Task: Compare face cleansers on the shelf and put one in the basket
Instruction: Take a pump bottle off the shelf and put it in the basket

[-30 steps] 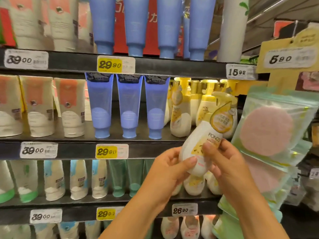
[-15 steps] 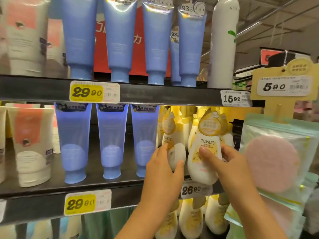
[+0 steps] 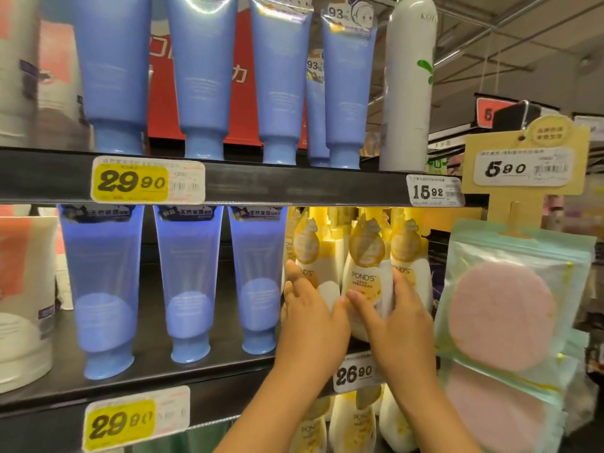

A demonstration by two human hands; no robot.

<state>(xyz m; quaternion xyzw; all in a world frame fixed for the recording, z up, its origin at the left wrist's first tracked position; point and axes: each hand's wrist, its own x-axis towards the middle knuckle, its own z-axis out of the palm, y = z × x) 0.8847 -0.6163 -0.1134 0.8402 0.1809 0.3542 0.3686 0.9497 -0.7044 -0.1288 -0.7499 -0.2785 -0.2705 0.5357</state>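
I've got the right hand (image 3: 400,325) closed around the middle Pond's bottle (image 3: 366,282) on the shelf (image 3: 294,189) by the 26.90 tag (image 3: 354,374), left hand (image 3: 310,317) open, steadying the neighbouring bottle (image 3: 313,256), probably against toppling; no basket in view.

Glossy plastic Pond's bottles (image 3: 366,282), translucent matt blue tubes (image 3: 188,282), matt black shelf (image 3: 294,189), crinkly shiny pouches (image 3: 510,308).
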